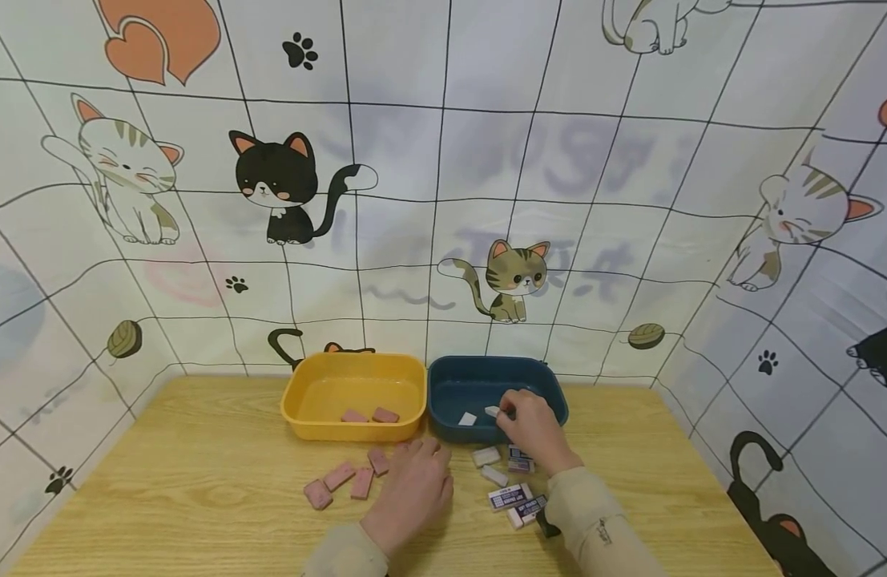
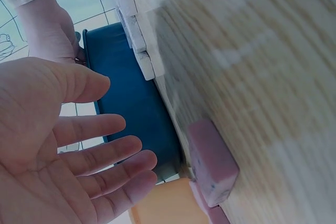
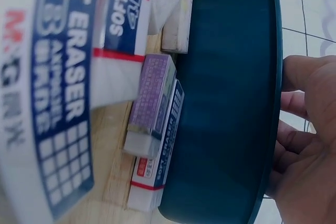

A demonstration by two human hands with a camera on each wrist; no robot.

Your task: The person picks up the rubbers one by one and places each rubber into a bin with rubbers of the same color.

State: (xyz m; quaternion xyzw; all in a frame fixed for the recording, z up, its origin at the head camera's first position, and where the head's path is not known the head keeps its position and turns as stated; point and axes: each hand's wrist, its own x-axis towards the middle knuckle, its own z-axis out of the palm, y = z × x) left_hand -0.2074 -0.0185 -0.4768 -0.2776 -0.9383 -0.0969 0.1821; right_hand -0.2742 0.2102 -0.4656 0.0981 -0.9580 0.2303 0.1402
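pinching a small white block (image 1: 492, 411), my right hand (image 1: 535, 429) hangs over the blue tray (image 1: 465, 433), where another white piece (image 1: 468, 419) lies. my left hand (image 1: 416, 487) is loose, fingers apart, beside pink blocks (image 1: 361, 483) on the table (image 1: 219, 481); two pink pieces (image 1: 385, 415) lie in the yellow tray (image 1: 335, 431).

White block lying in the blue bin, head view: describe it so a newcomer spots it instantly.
At the far side of the wooden table, find the dark blue bin, right of the yellow bin. The white block lies inside, toward the front. The nearby white piece is pinched in the right hand; this one lies loose.
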